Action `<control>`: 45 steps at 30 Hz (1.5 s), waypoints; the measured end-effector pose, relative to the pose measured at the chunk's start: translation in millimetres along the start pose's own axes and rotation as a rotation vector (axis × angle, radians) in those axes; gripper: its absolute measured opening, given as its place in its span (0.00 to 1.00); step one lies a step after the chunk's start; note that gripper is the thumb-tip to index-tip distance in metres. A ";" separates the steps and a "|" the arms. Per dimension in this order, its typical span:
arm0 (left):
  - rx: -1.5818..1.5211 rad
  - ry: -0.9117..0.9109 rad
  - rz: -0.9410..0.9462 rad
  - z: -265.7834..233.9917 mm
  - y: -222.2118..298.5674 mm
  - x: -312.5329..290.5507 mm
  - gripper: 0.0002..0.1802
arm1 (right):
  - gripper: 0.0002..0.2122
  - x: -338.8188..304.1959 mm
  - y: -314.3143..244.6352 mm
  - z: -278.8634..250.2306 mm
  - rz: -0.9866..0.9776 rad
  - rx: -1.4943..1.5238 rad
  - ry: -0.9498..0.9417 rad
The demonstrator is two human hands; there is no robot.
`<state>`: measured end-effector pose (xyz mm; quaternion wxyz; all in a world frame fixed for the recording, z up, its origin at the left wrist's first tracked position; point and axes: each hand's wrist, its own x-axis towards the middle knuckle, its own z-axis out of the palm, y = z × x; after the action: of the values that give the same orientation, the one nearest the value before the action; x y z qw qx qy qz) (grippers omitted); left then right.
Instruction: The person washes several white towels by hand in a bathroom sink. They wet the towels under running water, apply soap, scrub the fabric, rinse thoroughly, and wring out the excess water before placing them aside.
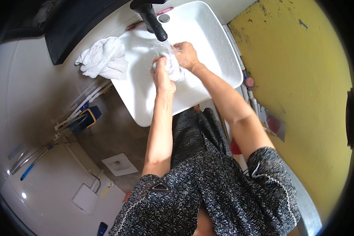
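A small white wet cloth [174, 69] is bunched between both my hands over the white rectangular sink [220, 51]. My left hand [161, 72] grips its left side, and my right hand [186, 54] grips the upper right part. Water runs from the black tap [152, 20] straight onto the cloth and my fingers. Most of the cloth is hidden inside my fists.
A second white towel [104, 58] lies crumpled on the sink's left rim. A round drain plug [164, 17] sits behind the tap. A yellow wall [303, 86] stands close on the right. White pipes [86, 103] and a floor drain [119, 164] lie below left.
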<state>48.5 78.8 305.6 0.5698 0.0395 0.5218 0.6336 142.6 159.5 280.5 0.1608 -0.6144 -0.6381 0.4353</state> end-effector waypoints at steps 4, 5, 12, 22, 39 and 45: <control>0.125 -0.034 0.093 -24.3 31.9 1.2 0.26 | 0.23 -13.8 52.3 -24.0 0.023 -0.083 -0.073; 0.240 0.038 0.066 -40.2 33.6 3.4 0.30 | 0.26 -22.1 52.3 -28.5 -0.008 -0.178 0.005; 0.859 0.452 0.186 -95.1 -8.7 28.6 0.39 | 0.32 -26.0 68.4 -21.4 -0.471 -1.145 -0.287; 0.562 0.392 -0.012 -95.2 -12.4 24.3 0.42 | 0.29 -14.0 81.8 11.0 -0.165 -0.738 0.198; -0.383 -0.308 -0.137 -50.0 -14.7 56.0 0.20 | 0.14 -109.0 -52.3 16.3 -0.446 0.235 -0.074; -0.270 -0.044 -0.132 -16.2 -17.1 25.7 0.14 | 0.17 -44.5 -34.7 3.5 -0.272 0.023 0.170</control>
<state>40.8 85.1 272.2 0.6216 -0.0580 0.4207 0.6582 126.2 121.8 319.3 0.2788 -0.5548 -0.6946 0.3633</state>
